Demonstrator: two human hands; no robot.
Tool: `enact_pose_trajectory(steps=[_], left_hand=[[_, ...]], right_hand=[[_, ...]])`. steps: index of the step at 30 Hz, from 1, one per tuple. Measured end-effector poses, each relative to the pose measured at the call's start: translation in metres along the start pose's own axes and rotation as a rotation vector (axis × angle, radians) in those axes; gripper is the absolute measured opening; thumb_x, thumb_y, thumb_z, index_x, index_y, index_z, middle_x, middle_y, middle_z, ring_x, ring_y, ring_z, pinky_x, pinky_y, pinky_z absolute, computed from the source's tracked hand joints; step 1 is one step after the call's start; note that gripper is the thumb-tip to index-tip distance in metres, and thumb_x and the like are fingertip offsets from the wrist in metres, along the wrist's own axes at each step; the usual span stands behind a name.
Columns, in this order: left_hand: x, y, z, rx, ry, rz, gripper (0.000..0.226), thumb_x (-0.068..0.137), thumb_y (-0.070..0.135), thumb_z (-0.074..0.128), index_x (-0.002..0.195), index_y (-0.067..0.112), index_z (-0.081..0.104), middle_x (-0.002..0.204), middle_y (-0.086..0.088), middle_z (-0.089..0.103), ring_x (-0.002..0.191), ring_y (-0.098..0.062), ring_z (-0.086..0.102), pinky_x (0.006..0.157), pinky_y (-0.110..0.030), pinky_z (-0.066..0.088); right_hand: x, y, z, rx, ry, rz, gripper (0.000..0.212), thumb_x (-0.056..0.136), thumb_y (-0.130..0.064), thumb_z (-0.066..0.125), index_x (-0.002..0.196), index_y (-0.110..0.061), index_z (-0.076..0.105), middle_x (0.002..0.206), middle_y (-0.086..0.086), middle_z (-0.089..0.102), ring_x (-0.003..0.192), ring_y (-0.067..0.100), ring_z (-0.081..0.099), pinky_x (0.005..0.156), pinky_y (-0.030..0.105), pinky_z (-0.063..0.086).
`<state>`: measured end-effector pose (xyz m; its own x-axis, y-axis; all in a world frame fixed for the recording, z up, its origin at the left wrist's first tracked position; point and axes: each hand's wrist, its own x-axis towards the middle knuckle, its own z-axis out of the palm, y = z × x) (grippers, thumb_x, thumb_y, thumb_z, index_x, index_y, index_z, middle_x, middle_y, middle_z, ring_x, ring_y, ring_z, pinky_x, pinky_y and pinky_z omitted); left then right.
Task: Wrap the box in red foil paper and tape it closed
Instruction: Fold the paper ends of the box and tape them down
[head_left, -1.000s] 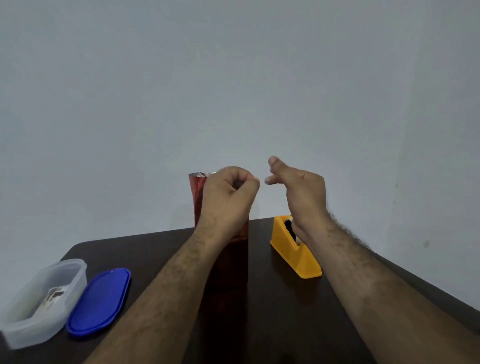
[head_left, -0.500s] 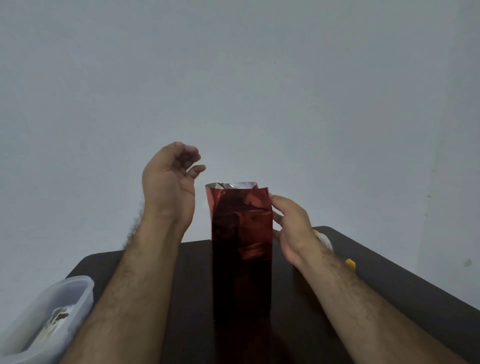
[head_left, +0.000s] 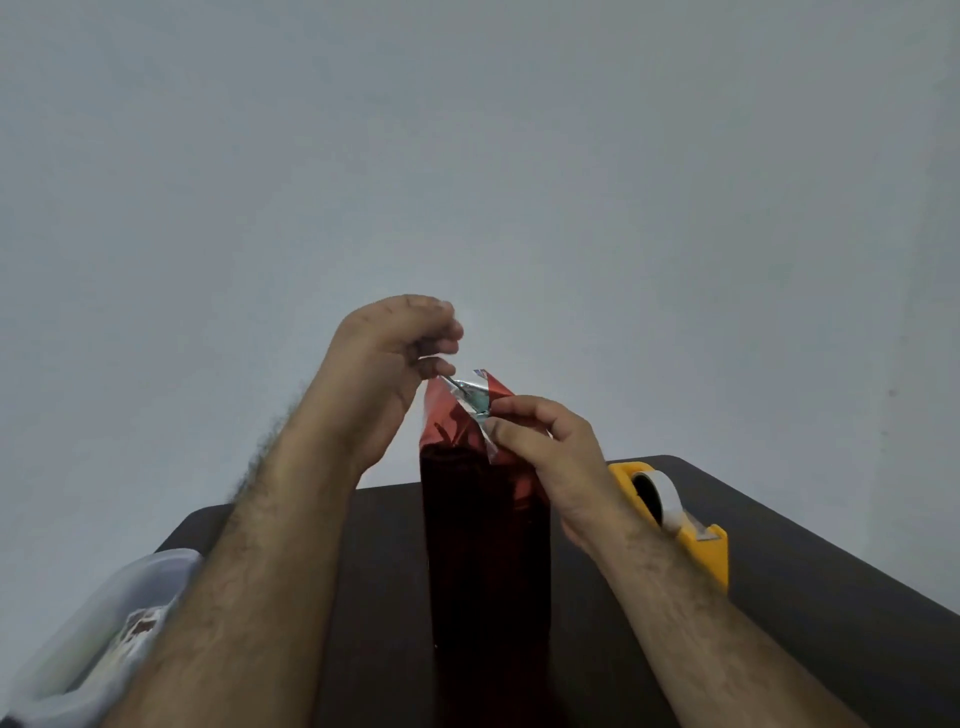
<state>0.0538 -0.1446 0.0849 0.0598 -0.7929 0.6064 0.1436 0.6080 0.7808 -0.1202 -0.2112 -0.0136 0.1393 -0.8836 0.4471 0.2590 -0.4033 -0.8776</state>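
Observation:
A tall box wrapped in red foil paper (head_left: 483, 545) stands upright on the dark table (head_left: 805, 597). Its open top end shows the foil's silver inside (head_left: 470, 392). My left hand (head_left: 384, 384) is at the top left of the box and pinches the foil's upper left corner between thumb and fingers. My right hand (head_left: 545, 447) pinches the folded foil flap at the top right. The box itself is hidden under the foil.
A yellow tape dispenser (head_left: 675, 514) with a white tape roll stands to the right of the box. A clear plastic container (head_left: 98, 639) sits at the table's left edge, partly behind my left forearm. A plain grey wall rises behind the table.
My left hand has come down from the air onto the foil's top left corner. My right hand has risen from the box's side to pinch the top flap, which is now folded inward.

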Motion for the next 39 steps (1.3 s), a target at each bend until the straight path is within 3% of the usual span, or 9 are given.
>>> enact_pose_trajectory(steps=[4, 8, 13, 19, 25, 30, 33, 36, 39], left_hand=[[0.006, 0.014, 0.006, 0.447, -0.287, -0.010, 0.013, 0.085, 0.021, 0.069, 0.091, 0.010, 0.074, 0.088, -0.005, 0.071, 0.081, -0.016, 0.060, 0.072, -0.029, 0.049], [0.040, 0.038, 0.019, 0.852, -0.655, -0.126, 0.004, 0.098, 0.011, 0.071, 0.096, 0.011, 0.074, 0.084, 0.004, 0.070, 0.076, -0.006, 0.059, 0.069, -0.017, 0.047], [0.077, 0.039, 0.027, 1.180, -0.912, -0.328, 0.010, 0.103, 0.005, 0.063, 0.102, 0.001, 0.072, 0.090, -0.004, 0.069, 0.086, -0.014, 0.060, 0.091, -0.029, 0.047], [0.084, 0.021, 0.024, 1.160, -0.908, -0.423, 0.006, 0.080, 0.024, 0.070, 0.084, 0.025, 0.075, 0.091, 0.003, 0.067, 0.089, -0.012, 0.056, 0.096, -0.043, 0.037], [0.087, 0.010, 0.016, 1.125, -0.925, -0.466, 0.006, 0.082, 0.024, 0.071, 0.080, 0.028, 0.075, 0.118, -0.008, 0.059, 0.113, -0.018, 0.050, 0.108, -0.049, 0.036], [0.093, 0.005, 0.021, 1.241, -0.974, -0.483, 0.008, 0.082, 0.025, 0.073, 0.080, 0.028, 0.080, 0.133, -0.020, 0.066, 0.125, -0.032, 0.061, 0.124, -0.063, 0.028], [0.095, 0.004, 0.025, 1.279, -0.970, -0.509, 0.007, 0.080, 0.026, 0.073, 0.078, 0.025, 0.080, 0.125, -0.018, 0.070, 0.113, -0.028, 0.063, 0.122, -0.057, 0.033], [0.093, 0.002, 0.032, 1.277, -0.949, -0.539, 0.006, 0.073, 0.026, 0.074, 0.074, 0.023, 0.079, 0.105, -0.010, 0.069, 0.095, -0.017, 0.059, 0.101, -0.046, 0.041], [0.094, -0.001, 0.037, 1.288, -0.949, -0.572, 0.006, 0.071, 0.024, 0.076, 0.070, 0.020, 0.080, 0.108, -0.018, 0.073, 0.095, -0.023, 0.067, 0.097, -0.044, 0.049]], right_hand=[[-0.004, 0.006, -0.001, 0.019, 0.034, -0.056, 0.030, 0.082, -0.025, 0.090, 0.110, -0.024, 0.079, 0.120, 0.008, 0.074, 0.109, 0.028, 0.072, 0.079, 0.027, 0.061], [-0.003, 0.012, -0.001, 0.043, 0.012, -0.075, 0.030, 0.085, -0.025, 0.088, 0.113, -0.024, 0.078, 0.121, 0.001, 0.074, 0.111, 0.024, 0.073, 0.085, 0.035, 0.064], [-0.001, 0.020, 0.000, 0.042, 0.024, -0.108, 0.033, 0.084, -0.032, 0.088, 0.115, -0.028, 0.077, 0.123, -0.002, 0.073, 0.114, 0.018, 0.071, 0.090, 0.041, 0.064], [-0.002, 0.025, 0.000, -0.013, 0.070, -0.183, 0.059, 0.066, -0.060, 0.085, 0.118, -0.034, 0.074, 0.130, -0.004, 0.065, 0.120, 0.016, 0.066, 0.091, 0.038, 0.064], [-0.004, 0.025, -0.001, -0.019, 0.083, -0.195, 0.037, 0.081, -0.035, 0.089, 0.115, -0.034, 0.074, 0.126, -0.007, 0.065, 0.115, 0.010, 0.067, 0.089, 0.034, 0.064], [-0.005, 0.025, -0.002, -0.048, 0.093, -0.215, 0.038, 0.083, -0.032, 0.088, 0.118, -0.031, 0.073, 0.126, -0.008, 0.064, 0.113, 0.007, 0.066, 0.089, 0.031, 0.064], [-0.005, 0.024, -0.001, -0.043, 0.093, -0.219, 0.039, 0.083, -0.032, 0.088, 0.120, -0.030, 0.073, 0.126, -0.009, 0.064, 0.115, 0.008, 0.066, 0.087, 0.029, 0.063], [-0.005, 0.024, -0.001, -0.044, 0.090, -0.219, 0.041, 0.083, -0.033, 0.088, 0.121, -0.030, 0.073, 0.127, -0.008, 0.063, 0.115, 0.010, 0.066, 0.083, 0.025, 0.063], [-0.005, 0.025, -0.002, -0.051, 0.093, -0.219, 0.041, 0.083, -0.033, 0.088, 0.120, -0.030, 0.072, 0.126, -0.008, 0.063, 0.113, 0.006, 0.065, 0.079, 0.021, 0.061]])
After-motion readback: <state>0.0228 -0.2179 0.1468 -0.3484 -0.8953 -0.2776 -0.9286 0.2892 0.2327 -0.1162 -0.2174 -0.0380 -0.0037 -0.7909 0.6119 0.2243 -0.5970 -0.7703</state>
